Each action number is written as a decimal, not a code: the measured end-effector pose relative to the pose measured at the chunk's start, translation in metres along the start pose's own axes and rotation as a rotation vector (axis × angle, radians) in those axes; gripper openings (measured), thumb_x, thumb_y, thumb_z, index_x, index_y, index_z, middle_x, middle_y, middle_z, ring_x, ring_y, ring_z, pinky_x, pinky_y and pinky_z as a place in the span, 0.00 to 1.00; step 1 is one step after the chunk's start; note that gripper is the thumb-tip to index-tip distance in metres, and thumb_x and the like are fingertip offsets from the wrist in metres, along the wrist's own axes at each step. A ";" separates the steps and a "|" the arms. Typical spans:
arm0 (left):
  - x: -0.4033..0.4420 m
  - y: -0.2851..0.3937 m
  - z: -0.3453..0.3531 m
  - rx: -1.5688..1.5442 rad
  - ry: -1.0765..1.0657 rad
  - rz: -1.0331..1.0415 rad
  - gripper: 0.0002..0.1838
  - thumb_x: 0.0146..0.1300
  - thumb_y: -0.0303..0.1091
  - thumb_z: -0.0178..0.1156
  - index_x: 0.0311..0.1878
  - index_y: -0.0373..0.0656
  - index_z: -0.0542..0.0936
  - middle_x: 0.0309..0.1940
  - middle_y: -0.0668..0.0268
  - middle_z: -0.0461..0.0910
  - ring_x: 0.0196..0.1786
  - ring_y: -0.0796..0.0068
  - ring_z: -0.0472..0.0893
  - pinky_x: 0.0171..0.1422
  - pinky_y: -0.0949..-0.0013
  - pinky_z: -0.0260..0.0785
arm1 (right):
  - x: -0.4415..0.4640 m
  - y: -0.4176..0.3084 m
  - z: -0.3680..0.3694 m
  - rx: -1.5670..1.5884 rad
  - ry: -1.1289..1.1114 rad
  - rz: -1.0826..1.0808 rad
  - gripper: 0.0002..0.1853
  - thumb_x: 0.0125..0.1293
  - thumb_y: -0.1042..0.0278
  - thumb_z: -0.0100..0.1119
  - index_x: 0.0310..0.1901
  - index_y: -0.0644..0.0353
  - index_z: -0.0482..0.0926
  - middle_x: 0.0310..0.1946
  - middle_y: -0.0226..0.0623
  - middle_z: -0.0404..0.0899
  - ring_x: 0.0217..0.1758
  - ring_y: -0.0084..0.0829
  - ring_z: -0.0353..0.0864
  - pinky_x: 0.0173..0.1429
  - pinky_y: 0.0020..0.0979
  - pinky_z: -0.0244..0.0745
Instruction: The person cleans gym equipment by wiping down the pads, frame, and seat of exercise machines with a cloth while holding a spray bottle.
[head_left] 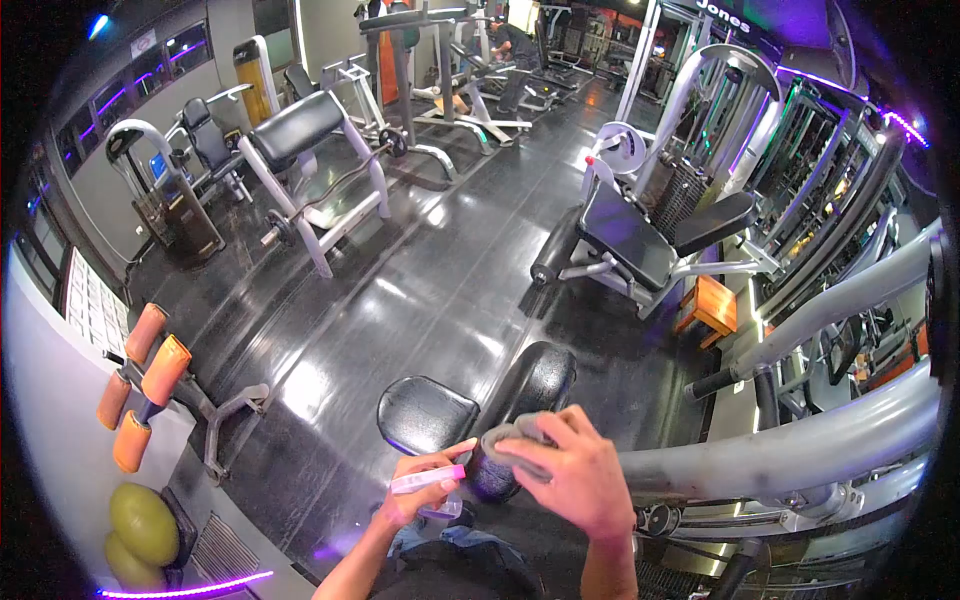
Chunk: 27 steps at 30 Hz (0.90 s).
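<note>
My left hand point(425, 488) is closed around a spray bottle point(428, 480) with a white and pink top; its clear lower part shows below the fingers. In my right hand point(575, 475) a folded grey cloth point(522, 440) is pinched between the fingers, just right of the bottle. Beneath and beyond both hands are a black padded seat point(428, 412) and a long black roller pad point(545, 385). The cloth hangs in front of the near part of the roller pad, and whether it touches the pad I cannot tell.
Thick grey machine tubes point(780, 430) run close on the right. A wooden stool point(710, 305) stands beside a black bench point(630, 235). On the left are orange foam rollers point(165, 370) and green balls point(143, 525). A person point(512, 45) is far back among machines.
</note>
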<state>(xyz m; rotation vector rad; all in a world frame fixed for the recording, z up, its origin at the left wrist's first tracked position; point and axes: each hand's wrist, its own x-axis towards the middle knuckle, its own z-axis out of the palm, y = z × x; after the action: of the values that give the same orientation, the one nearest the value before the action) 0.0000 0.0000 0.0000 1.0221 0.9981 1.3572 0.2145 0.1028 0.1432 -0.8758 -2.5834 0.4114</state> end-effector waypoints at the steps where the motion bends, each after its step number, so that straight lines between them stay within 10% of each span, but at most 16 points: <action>1: 0.000 0.001 0.003 -0.019 0.021 -0.008 0.16 0.60 0.41 0.68 0.38 0.35 0.82 0.61 0.42 0.77 0.26 0.84 0.77 0.27 0.77 0.64 | -0.004 0.001 0.002 0.011 0.035 -0.018 0.20 0.51 0.69 0.71 0.48 0.39 0.86 0.47 0.26 0.78 0.51 0.36 0.77 0.51 0.33 0.82; 11: -0.024 0.026 -0.013 0.011 0.176 -0.110 0.15 0.63 0.38 0.63 0.42 0.33 0.83 0.38 0.62 0.88 0.22 0.83 0.74 0.26 0.76 0.64 | 0.027 0.014 0.005 -0.117 0.307 0.163 0.19 0.53 0.73 0.70 0.46 0.41 0.84 0.43 0.27 0.77 0.49 0.37 0.78 0.47 0.36 0.81; 27: -0.084 0.028 -0.035 0.090 0.057 -0.216 0.18 0.63 0.45 0.62 0.37 0.37 0.83 0.29 0.64 0.84 0.23 0.82 0.76 0.28 0.75 0.63 | -0.050 -0.074 0.116 -0.114 0.593 0.436 0.26 0.48 0.74 0.71 0.52 0.40 0.85 0.43 0.35 0.73 0.49 0.42 0.74 0.53 0.40 0.77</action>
<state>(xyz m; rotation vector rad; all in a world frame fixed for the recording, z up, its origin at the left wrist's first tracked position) -0.0403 -0.0850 0.0150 0.9171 1.1852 1.1776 0.1623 -0.0022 0.0565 -1.3667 -1.8836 0.0892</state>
